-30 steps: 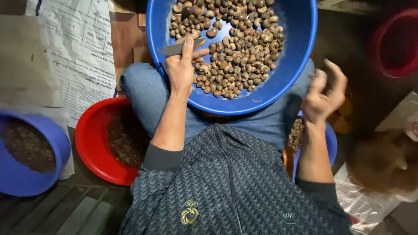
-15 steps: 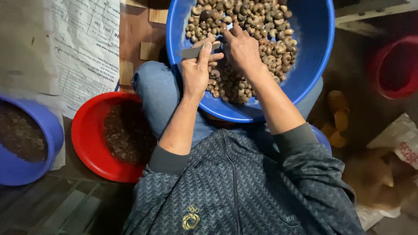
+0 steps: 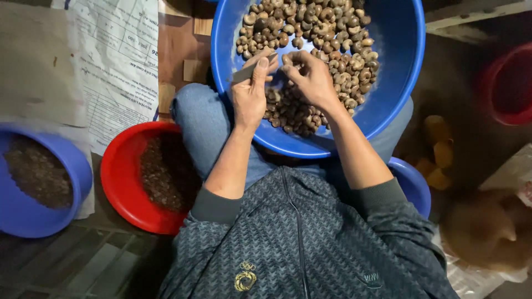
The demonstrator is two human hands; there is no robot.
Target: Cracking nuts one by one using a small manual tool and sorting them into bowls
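A large blue basin (image 3: 399, 83) on the lap holds brown curved nuts (image 3: 327, 33). A red bowl (image 3: 119, 177) and a smaller blue bowl (image 3: 72, 166) hold dark scraps. The left hand (image 3: 249, 94) pinches a flat grey blade (image 3: 252, 67); the right hand (image 3: 310, 77) pinches one nut above the heap.

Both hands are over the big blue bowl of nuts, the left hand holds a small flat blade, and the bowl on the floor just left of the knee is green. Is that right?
Not quite. In the head view that bowl beside the knee is red, not green. The rest holds: both hands are over the big blue bowl of nuts, and the left hand holds a small flat blade, with the right hand close beside it.
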